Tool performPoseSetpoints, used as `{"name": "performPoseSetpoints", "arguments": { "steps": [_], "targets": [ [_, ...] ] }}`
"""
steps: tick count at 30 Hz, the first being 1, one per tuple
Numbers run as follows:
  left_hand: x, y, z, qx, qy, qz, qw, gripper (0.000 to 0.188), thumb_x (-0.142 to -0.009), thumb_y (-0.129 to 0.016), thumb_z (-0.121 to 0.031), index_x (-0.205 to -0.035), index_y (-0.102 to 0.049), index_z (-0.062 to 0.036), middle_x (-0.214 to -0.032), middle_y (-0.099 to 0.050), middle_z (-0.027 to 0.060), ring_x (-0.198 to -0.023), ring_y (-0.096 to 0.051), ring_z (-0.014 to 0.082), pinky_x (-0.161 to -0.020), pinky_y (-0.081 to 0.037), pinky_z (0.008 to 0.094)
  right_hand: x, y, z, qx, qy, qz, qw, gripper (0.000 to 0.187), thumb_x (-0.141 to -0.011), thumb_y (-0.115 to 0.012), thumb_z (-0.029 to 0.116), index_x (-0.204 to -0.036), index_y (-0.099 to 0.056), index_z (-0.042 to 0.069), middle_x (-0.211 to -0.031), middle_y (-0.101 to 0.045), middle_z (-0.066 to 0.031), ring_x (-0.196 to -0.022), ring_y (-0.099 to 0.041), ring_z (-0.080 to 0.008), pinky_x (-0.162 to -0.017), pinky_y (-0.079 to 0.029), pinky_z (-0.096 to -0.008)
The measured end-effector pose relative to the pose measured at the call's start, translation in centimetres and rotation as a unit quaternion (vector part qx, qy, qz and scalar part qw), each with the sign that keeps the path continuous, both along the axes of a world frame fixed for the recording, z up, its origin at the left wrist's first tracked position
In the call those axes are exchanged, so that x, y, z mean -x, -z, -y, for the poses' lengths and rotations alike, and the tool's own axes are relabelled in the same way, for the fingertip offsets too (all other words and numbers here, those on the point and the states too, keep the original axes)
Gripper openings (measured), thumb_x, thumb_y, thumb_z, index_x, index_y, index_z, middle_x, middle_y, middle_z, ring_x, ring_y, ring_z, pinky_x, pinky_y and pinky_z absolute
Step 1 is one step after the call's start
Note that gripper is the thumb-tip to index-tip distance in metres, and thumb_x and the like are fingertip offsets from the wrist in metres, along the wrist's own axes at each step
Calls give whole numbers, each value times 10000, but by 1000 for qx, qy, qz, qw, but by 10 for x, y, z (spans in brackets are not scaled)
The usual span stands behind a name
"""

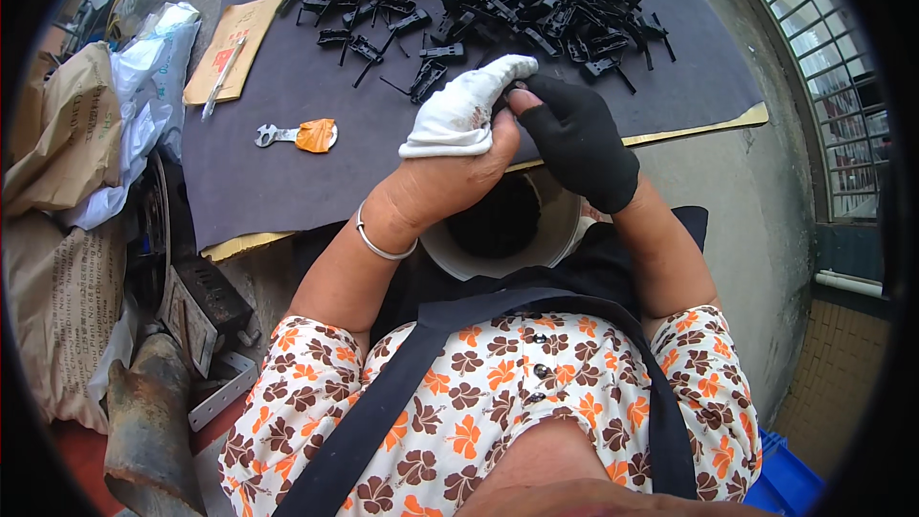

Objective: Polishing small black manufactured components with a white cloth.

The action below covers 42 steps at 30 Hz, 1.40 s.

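My left hand (459, 115), in a white glove with the thumb bare, is closed above the table's front edge. My right hand (581, 139), in a black glove that leaves the thumb tip bare, meets it with fingers pinched together. Something small and dark sits between the fingertips, mostly hidden by the gloves. Beyond the hands lies a heap of black clip-like parts (507, 10) with thin protruding stems. Directly below my hands stands a pale round bucket (450, 257) with dark contents.
A dark sheet (325, 172) covers the table. On its left are a wrench (278, 135) with orange wrapping, a brown envelope (251, 33) and a pen (226, 75). Paper sacks (67, 316) and a rusty metal pipe (153, 421) stand at left. A barred window (823, 67) is at right.
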State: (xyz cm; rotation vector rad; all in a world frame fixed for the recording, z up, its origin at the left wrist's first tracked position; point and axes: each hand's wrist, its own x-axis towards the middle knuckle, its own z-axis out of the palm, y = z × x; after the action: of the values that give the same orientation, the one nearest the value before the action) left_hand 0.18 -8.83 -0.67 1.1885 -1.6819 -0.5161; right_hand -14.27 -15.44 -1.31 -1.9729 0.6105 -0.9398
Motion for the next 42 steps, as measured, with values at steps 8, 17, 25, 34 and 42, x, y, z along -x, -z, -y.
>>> {"name": "performPoseSetpoints", "arguments": {
  "steps": [8,17,25,34,42],
  "targets": [
    [2,1,-1,64,-5,18,998,369,-810,-481,44,-1179,-494,48,-1006,-586,99,-898,-561,139,-824,-449,262,2,-7,-5,-134,-21,48,990,179,-867,-553,143,-959,-623,7,-764,-636,-126,-665,-600,-180,-623,-460,-274],
    [-5,-14,-4,-160,83,-336,924,393,-914,-480,-82,-1289,-388,-7,-946,-570,42,-517,-361,4,-450,-293,151,21,-8,12,8,-61,-115,991,122,-810,-634,89,-891,-612,-1,-695,-565,-5,-616,-492,-78,-561,-415,-236],
    [-7,-4,-2,-212,13,-261,942,353,-893,-403,-62,-1242,-408,-4,-914,-540,31,-538,-372,22,-452,-315,174,18,-4,17,99,-37,-3,994,94,-756,-663,-16,-839,-621,-8,-701,-590,-11,-631,-513,-86,-586,-432,-235],
    [-2,-17,-8,-285,148,-313,894,315,-844,-459,-67,-1155,-450,-16,-724,-510,-11,-498,-362,8,-426,-282,168,12,-2,5,-19,25,81,996,179,-731,-704,26,-888,-624,56,-786,-602,-8,-656,-507,-48,-556,-405,-213],
    [-2,2,1,-131,67,-208,967,248,-859,-453,-56,-1103,-466,-11,-824,-510,-13,-638,-411,15,-535,-327,146,20,-19,6,-102,-64,-115,986,223,-908,-518,207,-894,-583,-6,-707,-525,10,-663,-452,-81,-611,-407,-256]
  ]
}}
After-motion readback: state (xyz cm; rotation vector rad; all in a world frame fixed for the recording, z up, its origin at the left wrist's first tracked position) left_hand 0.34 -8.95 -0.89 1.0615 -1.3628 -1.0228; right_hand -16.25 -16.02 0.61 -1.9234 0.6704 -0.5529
